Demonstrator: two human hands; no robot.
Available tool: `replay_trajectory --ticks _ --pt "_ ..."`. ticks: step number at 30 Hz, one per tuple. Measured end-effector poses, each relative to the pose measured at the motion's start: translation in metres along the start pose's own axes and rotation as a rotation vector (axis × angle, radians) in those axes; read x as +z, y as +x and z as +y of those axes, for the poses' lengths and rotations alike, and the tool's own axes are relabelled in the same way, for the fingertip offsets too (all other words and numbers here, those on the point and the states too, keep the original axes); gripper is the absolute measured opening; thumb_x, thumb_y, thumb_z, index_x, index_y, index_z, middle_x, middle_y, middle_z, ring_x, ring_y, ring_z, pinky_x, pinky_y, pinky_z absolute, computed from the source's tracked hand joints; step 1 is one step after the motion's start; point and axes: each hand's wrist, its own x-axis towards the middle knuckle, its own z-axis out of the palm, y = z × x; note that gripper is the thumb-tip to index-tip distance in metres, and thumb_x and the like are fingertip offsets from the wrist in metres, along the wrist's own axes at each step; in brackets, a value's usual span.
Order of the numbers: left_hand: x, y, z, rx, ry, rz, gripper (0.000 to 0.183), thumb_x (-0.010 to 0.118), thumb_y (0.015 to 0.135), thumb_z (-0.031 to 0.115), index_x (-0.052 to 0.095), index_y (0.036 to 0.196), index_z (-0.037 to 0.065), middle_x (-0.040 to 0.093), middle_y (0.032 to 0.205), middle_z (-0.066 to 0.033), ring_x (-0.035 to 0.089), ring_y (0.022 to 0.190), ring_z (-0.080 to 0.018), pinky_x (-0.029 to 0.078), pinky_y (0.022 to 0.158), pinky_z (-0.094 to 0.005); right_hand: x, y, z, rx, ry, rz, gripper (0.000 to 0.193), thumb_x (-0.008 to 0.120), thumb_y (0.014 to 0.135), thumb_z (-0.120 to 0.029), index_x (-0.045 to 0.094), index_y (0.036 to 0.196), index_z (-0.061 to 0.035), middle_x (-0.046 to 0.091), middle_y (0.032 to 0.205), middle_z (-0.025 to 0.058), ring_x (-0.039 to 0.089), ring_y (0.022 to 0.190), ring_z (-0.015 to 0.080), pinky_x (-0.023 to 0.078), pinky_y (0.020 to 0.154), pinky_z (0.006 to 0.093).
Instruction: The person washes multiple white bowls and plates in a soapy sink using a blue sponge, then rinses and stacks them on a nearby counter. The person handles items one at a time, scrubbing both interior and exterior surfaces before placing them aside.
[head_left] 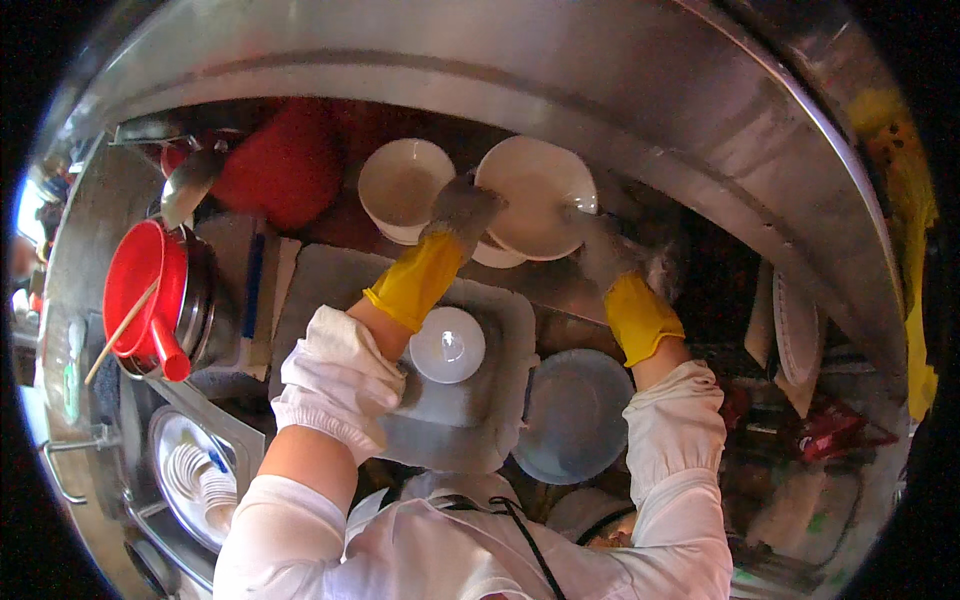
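A wide cream bowl point(535, 190) sits between my two gloved hands at the far side of the work area. My left hand point(466, 208), in a yellow-cuffed glove with a grey hand part, is closed on the bowl's left rim. On the opposite rim is my right hand point(604, 250), gloved alike; it is somewhat blurred, with the fingers at the bowl's edge. Another pale dish point(497, 255) shows partly from under the held bowl. Just left of my left hand stands a stack of cream bowls point(405, 188).
Nearer me, a small white bowl point(447, 345) is in a grey rectangular basin point(405, 440), beside a round grey basin point(570, 420). At left are a red long-handled dipper point(135, 280), a metal ladle point(190, 185) and stacked small white bowls point(190, 465). White oval plates point(795, 325) stand at right.
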Motion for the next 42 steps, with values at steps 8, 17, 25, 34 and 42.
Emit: replay_trajectory --ticks 8,17,25,34,42 --pt "0.01 0.008 0.001 0.014 -0.058 -0.003 0.036 0.075 0.088 0.021 0.072 0.121 0.009 0.072 0.122 -0.0158 0.068 0.116 -0.0338 0.056 0.1 -0.0408 -0.012 -0.026 -0.044 -0.042 -0.328 -0.097 0.047 0.056 0.103 -0.021 0.058 0.145 -0.0005 0.057 0.149 0.0116 0.052 0.138 0.0235 0.039 0.117 0.0338" --pt "-0.03 -0.082 0.026 -0.223 -0.381 -0.01 0.038 0.075 0.085 0.024 0.072 0.119 0.008 0.073 0.116 -0.0163 0.07 0.112 -0.0331 0.056 0.097 -0.0406 -0.017 -0.059 -0.058 0.185 -0.42 0.092 0.057 0.069 0.1 -0.03 0.057 0.147 -0.0004 0.059 0.147 0.0099 0.057 0.13 0.0208 0.044 0.111 0.035" --pt "-0.087 -0.243 0.017 -0.513 -0.524 -0.008 0.041 0.076 0.082 0.027 0.071 0.117 0.007 0.074 0.11 -0.0167 0.071 0.109 -0.0325 0.055 0.094 -0.0405 0.072 -0.17 -0.04 0.184 -0.273 -0.157 0.06 0.078 0.09 -0.015 0.057 0.141 0.0078 0.065 0.134 0.0165 0.065 0.114 0.0252 0.051 0.101 0.0383" --pt "-0.187 -0.456 -0.041 -0.825 -0.517 0.211 0.048 0.075 0.082 0.031 0.07 0.119 0.002 0.075 0.108 -0.0214 0.072 0.108 -0.0352 0.054 0.094 -0.0435 0.24 -0.273 -0.01 0.212 -0.455 -0.374 0.049 0.072 0.093 -0.007 0.057 0.138 0.0071 0.068 0.122 0.0112 0.067 0.103 0.0184 0.055 0.09 0.0314" --pt "-0.27 -0.657 -0.147 -0.844 -0.612 0.623 0.058 0.077 0.081 0.025 0.063 0.125 -0.01 0.073 0.113 -0.0273 0.073 0.105 -0.0327 0.056 0.092 -0.037 0.454 -0.382 0.004 -0.004 -0.565 -0.902 0.052 0.077 0.091 -0.007 0.058 0.139 0.001 0.071 0.123 0.0138 0.07 0.11 0.0235 0.058 0.095 0.0347"
